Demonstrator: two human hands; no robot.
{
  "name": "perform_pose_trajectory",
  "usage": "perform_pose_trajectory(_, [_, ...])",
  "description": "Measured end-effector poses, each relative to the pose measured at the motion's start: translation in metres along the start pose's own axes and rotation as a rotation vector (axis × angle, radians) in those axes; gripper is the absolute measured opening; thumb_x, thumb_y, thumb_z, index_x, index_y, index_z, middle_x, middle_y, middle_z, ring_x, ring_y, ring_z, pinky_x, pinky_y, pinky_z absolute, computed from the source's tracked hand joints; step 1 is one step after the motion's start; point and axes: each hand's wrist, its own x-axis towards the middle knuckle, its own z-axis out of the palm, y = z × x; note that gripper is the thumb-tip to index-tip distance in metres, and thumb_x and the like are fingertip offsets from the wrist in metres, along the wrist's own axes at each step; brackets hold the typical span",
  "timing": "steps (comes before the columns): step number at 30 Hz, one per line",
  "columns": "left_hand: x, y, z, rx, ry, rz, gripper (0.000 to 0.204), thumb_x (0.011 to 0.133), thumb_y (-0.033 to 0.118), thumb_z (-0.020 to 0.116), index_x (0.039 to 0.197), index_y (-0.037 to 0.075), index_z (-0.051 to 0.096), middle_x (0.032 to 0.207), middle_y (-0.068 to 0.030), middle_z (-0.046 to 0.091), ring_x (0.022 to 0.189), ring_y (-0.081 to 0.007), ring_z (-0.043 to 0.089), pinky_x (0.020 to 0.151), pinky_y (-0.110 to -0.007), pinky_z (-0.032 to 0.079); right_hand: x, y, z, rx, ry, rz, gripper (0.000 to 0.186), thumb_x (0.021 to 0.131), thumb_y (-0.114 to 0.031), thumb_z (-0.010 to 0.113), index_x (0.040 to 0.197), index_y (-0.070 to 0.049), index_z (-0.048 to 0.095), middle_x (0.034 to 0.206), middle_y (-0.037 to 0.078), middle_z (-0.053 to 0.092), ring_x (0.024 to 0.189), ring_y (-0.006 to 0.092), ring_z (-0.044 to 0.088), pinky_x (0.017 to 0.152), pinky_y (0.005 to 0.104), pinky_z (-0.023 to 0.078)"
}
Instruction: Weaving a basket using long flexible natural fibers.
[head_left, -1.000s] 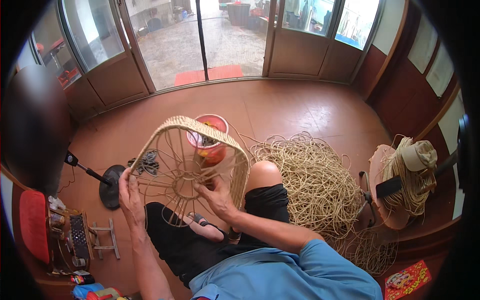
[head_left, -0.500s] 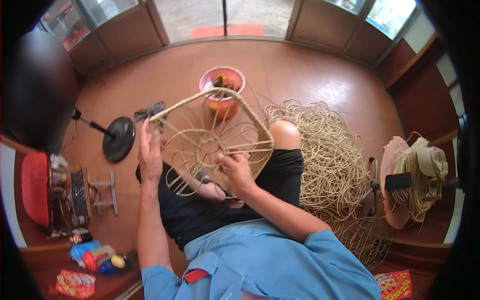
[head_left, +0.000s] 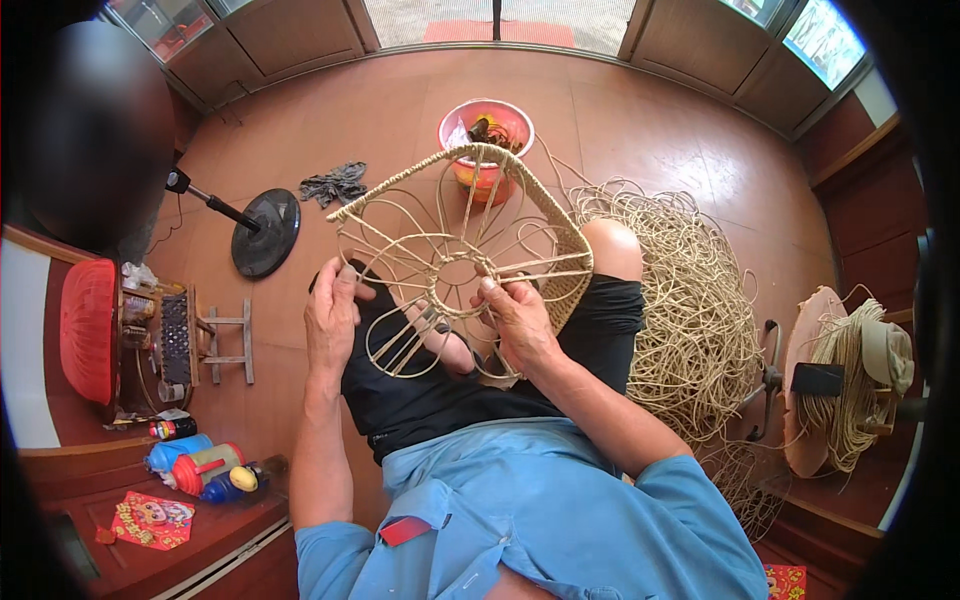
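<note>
A woven basket frame of tan cord-like strands rests above my lap, its thick braided rim tilted toward the far side. Looped strands run in from the rim to a small braided ring at its centre. My right hand pinches that ring at its right side, thumb on top. Beside the frame's left side, my left hand has its fingers apart and slightly bent, close to the looped strands. Nothing shows in that hand.
A large heap of loose tan strands lies right of my knee. Ahead stands a pink tub with things inside; a grey rag and a black round stand base are to the left. Coiled cord sits far right.
My left hand has come off the basket's rim corner and dropped lower, beside the frame. The right hand stays at the central ring. The whole view has shifted a little.
</note>
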Motion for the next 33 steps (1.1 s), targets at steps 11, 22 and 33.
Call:
perform_pose_trajectory(11, [-0.013,-0.009,-0.034,0.12,-0.054,0.026,0.025,0.105,0.028,0.083,0.098,0.004,0.076,0.072,0.0091,0.056,0.069,-0.004,0.048,0.064,-0.027,0.041,-0.019,-0.046,-0.015,-0.718,-0.17,-0.208,0.049,0.105,-0.025,0.078,0.142,0.003,0.063,0.114,0.014,0.076,0.106,0.0208,0.075,0.079,0.0391,0.062])
perform_pose_trajectory(22, [0.008,0.01,-0.056,0.224,-0.123,0.006,0.024,0.103,0.026,0.083,0.098,0.003,0.077,0.07,0.006,0.059,0.068,-0.0051,0.051,0.064,-0.028,0.043,0.018,-0.066,0.031,-1.565,-0.201,-1.174,0.048,0.097,-0.016,0.079,0.144,-0.012,0.069,0.135,0.012,0.07,0.127,0.0322,0.068,0.109,0.0465,0.053])
perform_pose_trajectory(33, [0.076,0.063,-0.036,0.486,0.023,0.325,0.021,0.103,0.024,0.077,0.1,0.004,0.075,0.07,-0.0033,0.058,0.065,-0.0118,0.054,0.063,-0.033,0.044,0.037,-0.056,0.021,-1.762,-0.31,-1.232,0.067,0.097,-0.015,0.071,0.162,-0.012,0.057,0.137,0.012,0.063,0.123,0.0306,0.064,0.107,0.0471,0.048])
